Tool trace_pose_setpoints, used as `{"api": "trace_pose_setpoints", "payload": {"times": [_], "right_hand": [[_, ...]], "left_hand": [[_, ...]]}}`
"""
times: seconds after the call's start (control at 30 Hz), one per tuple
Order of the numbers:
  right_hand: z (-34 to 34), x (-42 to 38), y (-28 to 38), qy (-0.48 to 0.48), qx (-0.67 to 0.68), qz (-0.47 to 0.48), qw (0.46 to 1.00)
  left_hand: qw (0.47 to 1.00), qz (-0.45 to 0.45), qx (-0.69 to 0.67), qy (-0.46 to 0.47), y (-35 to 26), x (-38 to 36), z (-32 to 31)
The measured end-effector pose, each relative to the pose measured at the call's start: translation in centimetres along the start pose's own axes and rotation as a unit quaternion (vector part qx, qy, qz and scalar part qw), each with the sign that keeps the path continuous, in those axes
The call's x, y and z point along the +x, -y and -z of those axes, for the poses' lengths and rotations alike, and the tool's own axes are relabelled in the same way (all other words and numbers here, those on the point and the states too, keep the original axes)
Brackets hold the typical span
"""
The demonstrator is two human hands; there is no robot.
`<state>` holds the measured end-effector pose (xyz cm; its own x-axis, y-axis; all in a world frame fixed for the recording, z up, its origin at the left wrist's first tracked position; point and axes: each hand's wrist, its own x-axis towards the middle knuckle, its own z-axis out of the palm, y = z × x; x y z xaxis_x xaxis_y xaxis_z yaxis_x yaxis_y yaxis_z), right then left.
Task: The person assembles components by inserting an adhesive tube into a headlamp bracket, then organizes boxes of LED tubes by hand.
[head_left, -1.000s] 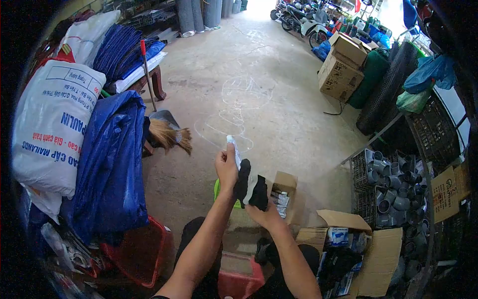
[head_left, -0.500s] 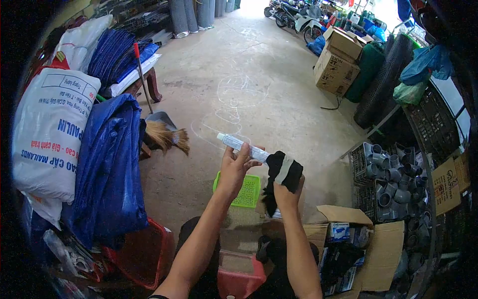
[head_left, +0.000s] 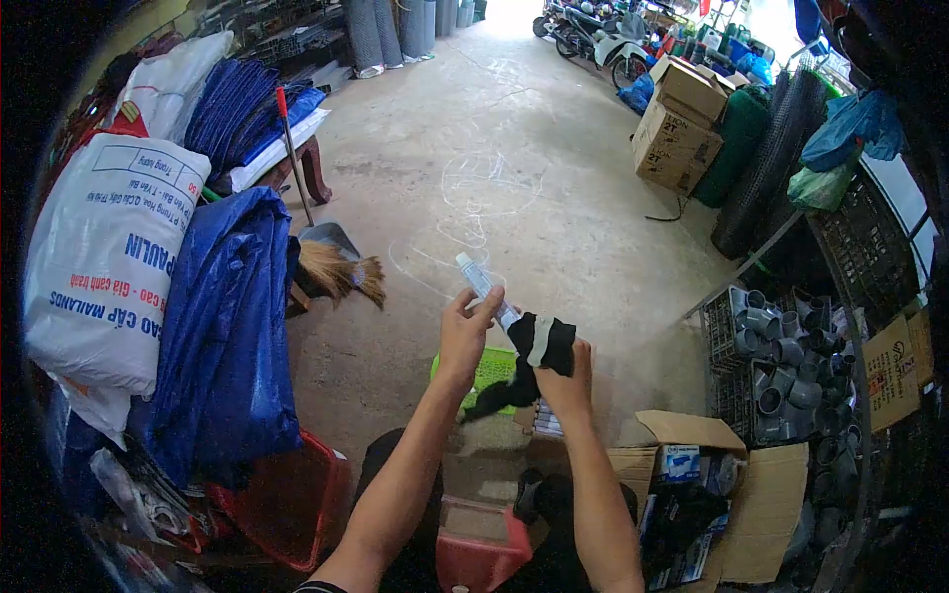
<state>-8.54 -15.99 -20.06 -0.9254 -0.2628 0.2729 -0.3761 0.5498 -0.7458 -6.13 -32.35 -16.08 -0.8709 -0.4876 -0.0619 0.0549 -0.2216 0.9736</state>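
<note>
My left hand [head_left: 463, 336] is closed on a slim white tube [head_left: 474, 280] with printed text and a pale cap, which tilts up toward the left. My right hand [head_left: 568, 390] grips a black cloth [head_left: 560, 346] with a grey stripe. This cloth covers the tube's lower end, and a loose tail of it hangs down over a green plastic basket [head_left: 489, 371] on the floor. Below my right hand, a small carton of white tubes [head_left: 547, 420] is partly hidden.
A red plastic stool [head_left: 484, 558] stands between my legs. To the right are an open cardboard box [head_left: 776, 509] and black crates of grey pipe fittings [head_left: 786, 351]. Blue tarpaulin [head_left: 222, 316], a white sack [head_left: 109, 257], a red bin [head_left: 306, 499] and a broom [head_left: 331, 267] line the left.
The tube has turned steeper. My right hand has turned the cloth, whose loose tail now swings left across the basket. The whole view has shifted slightly.
</note>
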Motion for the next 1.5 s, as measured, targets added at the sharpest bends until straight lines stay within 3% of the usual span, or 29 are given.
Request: {"api": "trace_pose_setpoints", "payload": {"times": [0.1, 0.2, 0.27, 0.37, 0.4, 0.5, 0.57, 0.67, 0.77, 0.87, 1.0, 1.1, 1.13, 1.2, 1.3, 1.37, 1.5], "right_hand": [[-1.0, -0.2, -0.6, -0.059, -0.009, 0.076, 0.995], [-0.5, 0.2, -0.5, -0.005, 0.035, 0.077, 0.996], [0.0, -0.4, -0.2, 0.010, 0.064, 0.054, 0.996], [1.0, -1.3, 0.3, 0.018, 0.016, 0.112, 0.993], [1.4, -1.3, 0.6, 0.028, 0.028, 0.107, 0.994], [2.1, -1.0, 0.4, 0.019, 0.101, 0.033, 0.994], [1.4, -1.0, -2.1, -0.043, 0.122, -0.011, 0.991], [2.0, -0.9, -0.6, -0.052, 0.202, -0.102, 0.973], [2.4, -1.0, 1.0, -0.063, 0.174, -0.055, 0.981], [5.8, 0.3, 8.2, -0.037, 0.077, 0.016, 0.996], [5.7, 0.6, 5.4, 0.085, -0.057, 0.118, 0.988], [7.5, 0.1, 5.0, 0.148, -0.021, 0.073, 0.986], [8.3, 0.5, 6.1, 0.196, 0.135, -0.089, 0.967], [6.1, -0.3, 2.3, 0.115, 0.080, -0.016, 0.990], [6.0, 1.1, 1.2, 0.192, 0.085, 0.065, 0.976], [3.5, 0.2, -2.1, 0.199, 0.197, 0.047, 0.959], [4.0, 0.5, 0.8, 0.176, 0.336, 0.002, 0.925]], "left_hand": [[1.000, -0.027, 0.000, 0.015, 0.0, 0.3, 0.3], [1.000, -0.028, -0.008, 0.002, -0.3, 0.2, -0.2], [1.000, -0.001, -0.020, -0.012, -0.9, -0.3, -0.5], [0.997, 0.066, 0.042, -0.015, -0.7, -0.2, -0.4], [0.993, 0.092, 0.076, -0.012, -0.3, 0.0, -0.3], [0.992, 0.009, 0.018, 0.122, 2.1, -0.2, -1.1], [0.984, 0.030, 0.019, 0.174, -0.2, -1.3, -1.7], [0.969, 0.063, 0.033, 0.236, -0.5, -1.5, -1.7], [0.984, 0.040, -0.001, 0.174, 1.7, -0.9, -2.0], [0.977, 0.114, -0.017, 0.180, 4.7, -0.4, -1.6], [0.967, 0.143, -0.043, 0.207, 1.2, -3.1, -2.7], [0.979, 0.115, -0.090, 0.145, 3.6, -1.8, -2.6], [0.981, 0.123, -0.103, 0.105, 3.5, -1.4, -2.4], [0.981, 0.140, -0.129, 0.027, 2.4, -0.2, -1.9], [0.967, 0.191, -0.127, 0.115, -0.7, -1.2, -1.3], [0.975, 0.131, -0.105, 0.148, -0.4, -1.2, -1.6], [0.992, -0.018, 0.009, 0.127, 0.3, -1.7, -3.0]]}}
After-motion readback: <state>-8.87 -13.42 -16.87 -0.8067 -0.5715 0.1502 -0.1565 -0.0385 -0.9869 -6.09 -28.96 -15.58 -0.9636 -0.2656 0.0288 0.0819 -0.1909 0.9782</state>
